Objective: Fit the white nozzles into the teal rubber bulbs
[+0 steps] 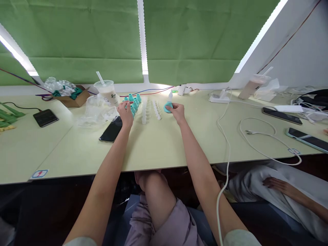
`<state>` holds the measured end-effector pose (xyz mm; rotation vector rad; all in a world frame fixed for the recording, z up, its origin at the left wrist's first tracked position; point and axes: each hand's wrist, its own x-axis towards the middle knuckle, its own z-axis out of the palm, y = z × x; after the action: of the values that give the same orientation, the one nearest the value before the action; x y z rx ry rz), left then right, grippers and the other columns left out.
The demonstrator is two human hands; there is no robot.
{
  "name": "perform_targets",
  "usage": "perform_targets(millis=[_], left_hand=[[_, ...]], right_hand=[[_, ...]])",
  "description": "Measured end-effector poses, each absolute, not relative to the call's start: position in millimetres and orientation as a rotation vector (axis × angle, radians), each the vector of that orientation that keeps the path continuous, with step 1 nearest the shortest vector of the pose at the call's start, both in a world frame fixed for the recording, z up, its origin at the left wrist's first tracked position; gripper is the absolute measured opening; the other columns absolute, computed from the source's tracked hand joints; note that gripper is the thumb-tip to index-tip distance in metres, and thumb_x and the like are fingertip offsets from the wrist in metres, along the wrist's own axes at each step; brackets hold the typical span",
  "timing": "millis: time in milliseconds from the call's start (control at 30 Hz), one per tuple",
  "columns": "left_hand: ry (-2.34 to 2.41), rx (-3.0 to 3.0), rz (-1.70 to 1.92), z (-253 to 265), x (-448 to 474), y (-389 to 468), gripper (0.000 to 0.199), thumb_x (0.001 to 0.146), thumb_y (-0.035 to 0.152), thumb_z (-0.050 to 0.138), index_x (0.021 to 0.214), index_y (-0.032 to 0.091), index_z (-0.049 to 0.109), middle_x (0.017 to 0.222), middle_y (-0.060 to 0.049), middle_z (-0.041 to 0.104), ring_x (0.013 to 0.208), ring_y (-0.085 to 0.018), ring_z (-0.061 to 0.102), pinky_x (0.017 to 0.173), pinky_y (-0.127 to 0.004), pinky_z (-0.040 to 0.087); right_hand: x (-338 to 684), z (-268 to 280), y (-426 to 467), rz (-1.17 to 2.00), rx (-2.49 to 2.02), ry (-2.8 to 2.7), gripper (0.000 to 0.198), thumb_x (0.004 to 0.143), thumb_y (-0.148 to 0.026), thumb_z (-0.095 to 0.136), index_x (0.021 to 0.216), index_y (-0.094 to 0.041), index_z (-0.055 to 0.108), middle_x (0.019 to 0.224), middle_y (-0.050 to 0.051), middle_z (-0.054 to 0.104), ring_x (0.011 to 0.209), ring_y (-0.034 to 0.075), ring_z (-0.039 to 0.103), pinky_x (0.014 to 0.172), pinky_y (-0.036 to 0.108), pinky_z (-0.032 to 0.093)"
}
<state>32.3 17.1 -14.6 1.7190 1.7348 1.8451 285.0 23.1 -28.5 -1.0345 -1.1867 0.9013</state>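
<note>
The right hand (178,112) pinches a teal piece (167,107) between thumb and fingers, above the counter (159,147), nearer its back edge than its front. A white tip (170,95) stands up from the piece, towards the back edge. The left hand (125,113) is at the teal cluster (135,99), towards the back edge; its fingers are bent, but whether they pinch anything I cannot tell. Between the hands lie two white rows (144,112), both running from back to front. A black phone (110,130) lies partly beneath the left forearm, with a clear bag (93,111) just beside it. Behind the bag, near the back edge, stands a lidded cup (107,91) with a straw.
</note>
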Motion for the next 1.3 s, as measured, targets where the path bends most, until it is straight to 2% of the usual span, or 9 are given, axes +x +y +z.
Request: perform_targets(millis=[67,233,433,667,833,1000,1167,1300], left_hand=[[1.752,1.707,1.83,-16,29,18,0.03,0.093,0.025,0.041,0.085,0.02,0.069,0.103,-0.007,0.067,0.109,-0.022,0.055,0.105,-0.045,0.031],[1.752,1.694,1.823,-17,23,21,0.033,0.093,0.03,0.039,0.081,0.021,0.068,0.1,-0.007,0.068,0.106,-0.022,0.056,0.106,-0.047,0.03],[1.811,1.673,1.833,-16,19,23,0.034,0.094,0.03,0.038,0.081,0.019,0.068,0.099,-0.008,0.068,0.105,-0.021,0.055,0.106,-0.044,0.031],[1.849,1.698,1.806,-19,17,22,0.032,0.093,0.025,0.038,0.077,0.022,0.065,0.095,-0.005,0.068,0.105,-0.021,0.055,0.103,-0.043,0.034],[1.864,1.689,1.768,-21,15,26,0.036,0.096,0.026,0.033,0.082,0.016,0.065,0.095,-0.005,0.066,0.106,-0.017,0.053,0.105,-0.042,0.031],[1.852,1.628,1.771,-23,14,29,0.031,0.094,0.025,0.039,0.083,0.019,0.066,0.097,-0.007,0.065,0.105,-0.02,0.053,0.105,-0.042,0.032],[1.796,1.57,1.824,-21,12,27,0.029,0.093,0.021,0.04,0.077,0.021,0.065,0.094,-0.005,0.066,0.105,-0.021,0.054,0.104,-0.039,0.032],[1.801,1.483,1.914,-21,6,26,0.03,0.092,0.019,0.04,0.078,0.02,0.066,0.093,-0.005,0.066,0.099,-0.019,0.055,0.102,-0.037,0.034]], right_hand=[[292,-31,24,0.92,-1.032,-1.174,0.047,0.047,-0.05,0.081,0.076,-0.015,0.07,0.075,0.003,0.07,0.076,0.02,0.066,0.078,0.037,0.055],[293,-28,21,0.926,-0.946,-1.26,0.048,0.053,-0.045,0.081,0.091,-0.017,0.07,0.092,0.004,0.072,0.087,0.019,0.066,0.086,0.035,0.053],[299,-35,33,0.892,-1.067,-1.139,0.051,0.046,-0.051,0.081,0.078,-0.015,0.067,0.075,0.003,0.069,0.077,0.02,0.066,0.078,0.037,0.056],[304,-38,29,0.941,-1.013,-1.156,0.05,0.053,-0.049,0.08,0.086,-0.015,0.065,0.086,0.004,0.068,0.082,0.017,0.065,0.075,0.034,0.059],[313,-47,37,0.685,-1.237,-1.228,0.04,0.059,-0.048,0.076,0.079,-0.015,0.063,0.075,0.003,0.066,0.075,0.018,0.065,0.07,0.037,0.059],[321,-54,39,0.462,-1.298,-1.408,0.033,0.061,-0.039,0.074,0.084,-0.017,0.067,0.081,0.003,0.068,0.081,0.019,0.064,0.086,0.04,0.054],[326,-57,42,0.533,-1.294,-1.267,0.028,0.061,-0.039,0.072,0.075,-0.015,0.064,0.071,0.001,0.064,0.069,0.017,0.062,0.069,0.037,0.058],[328,-58,46,0.614,-1.286,-1.191,0.04,0.057,-0.039,0.075,0.088,-0.015,0.064,0.079,0.002,0.067,0.073,0.017,0.063,0.068,0.035,0.058]])
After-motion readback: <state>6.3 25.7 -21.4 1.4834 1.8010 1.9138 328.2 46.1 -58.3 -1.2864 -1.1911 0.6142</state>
